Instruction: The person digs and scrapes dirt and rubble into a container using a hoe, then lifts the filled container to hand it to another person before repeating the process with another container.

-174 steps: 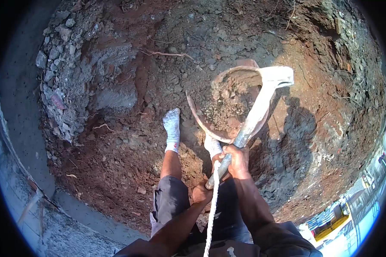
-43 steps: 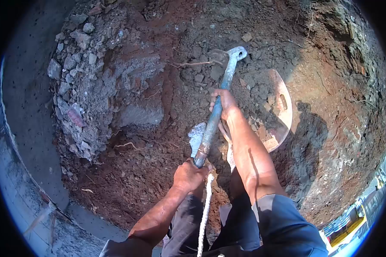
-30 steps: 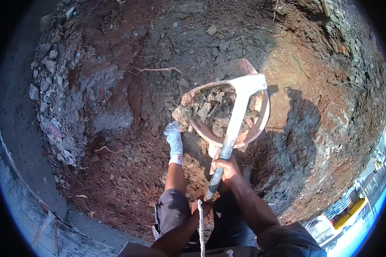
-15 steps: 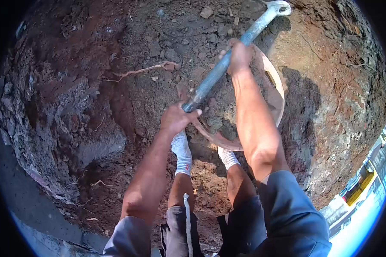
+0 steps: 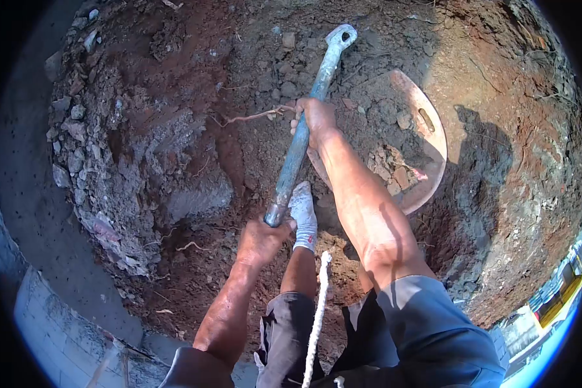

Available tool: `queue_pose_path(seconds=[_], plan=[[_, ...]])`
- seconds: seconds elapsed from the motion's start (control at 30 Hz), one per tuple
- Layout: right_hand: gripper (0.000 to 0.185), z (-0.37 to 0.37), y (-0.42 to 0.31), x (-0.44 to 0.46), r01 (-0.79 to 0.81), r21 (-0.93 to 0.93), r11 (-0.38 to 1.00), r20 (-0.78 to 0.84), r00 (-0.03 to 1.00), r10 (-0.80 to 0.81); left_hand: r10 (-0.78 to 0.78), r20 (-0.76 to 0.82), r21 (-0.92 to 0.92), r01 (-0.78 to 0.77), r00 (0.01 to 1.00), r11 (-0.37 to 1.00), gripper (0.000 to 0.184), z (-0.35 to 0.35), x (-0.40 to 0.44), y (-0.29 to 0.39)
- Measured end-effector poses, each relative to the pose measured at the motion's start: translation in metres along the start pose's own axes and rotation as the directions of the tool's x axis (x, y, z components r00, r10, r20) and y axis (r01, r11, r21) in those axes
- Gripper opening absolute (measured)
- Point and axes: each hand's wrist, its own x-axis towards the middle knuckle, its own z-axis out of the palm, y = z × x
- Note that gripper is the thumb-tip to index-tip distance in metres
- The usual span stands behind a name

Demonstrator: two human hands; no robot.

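From afar, I'm watching the left hand and right hand clamping their fingers around a scuffed, round pole over crumbly soil.

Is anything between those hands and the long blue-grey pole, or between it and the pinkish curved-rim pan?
Nothing visible: the left hand and right hand both grip the pole. Toward the pan, in this view, the right forearm crosses between.
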Motion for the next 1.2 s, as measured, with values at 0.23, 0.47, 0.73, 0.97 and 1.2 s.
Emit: queue_pose_path(seconds=[0.23,0.47,0.73,0.97,1.2], plan=[[0.011,-0.025,0.05,-0.023,-0.129,0.141,0.981,0.098,0.988,0.116,-0.083,-0.183,0.111,0.104,0.98,0.988,0.054,0.028,-0.036,-0.03],[0.01,-0.094,0.057,-0.108,-0.23,0.236,0.944,0.285,0.945,0.159,-0.05,-0.116,0.199,0.072,0.992,0.977,0.061,0.106,-0.121,-0.045],[0.009,-0.156,0.107,-0.199,-0.144,0.428,0.892,-0.072,0.979,0.192,0.163,-0.05,0.436,-0.126,0.985,0.891,0.043,0.121,-0.114,-0.135],[0.017,-0.142,-0.159,-0.153,0.667,0.064,0.742,-0.037,0.745,-0.666,0.607,-0.111,0.012,-0.61,0.787,0.793,0.035,0.14,0.039,0.104],[0.02,-0.081,-0.143,-0.011,0.536,-0.083,0.84,-0.242,0.807,-0.539,0.399,0.089,-0.084,-0.392,0.913,0.916,0.034,0.044,0.101,0.113]])
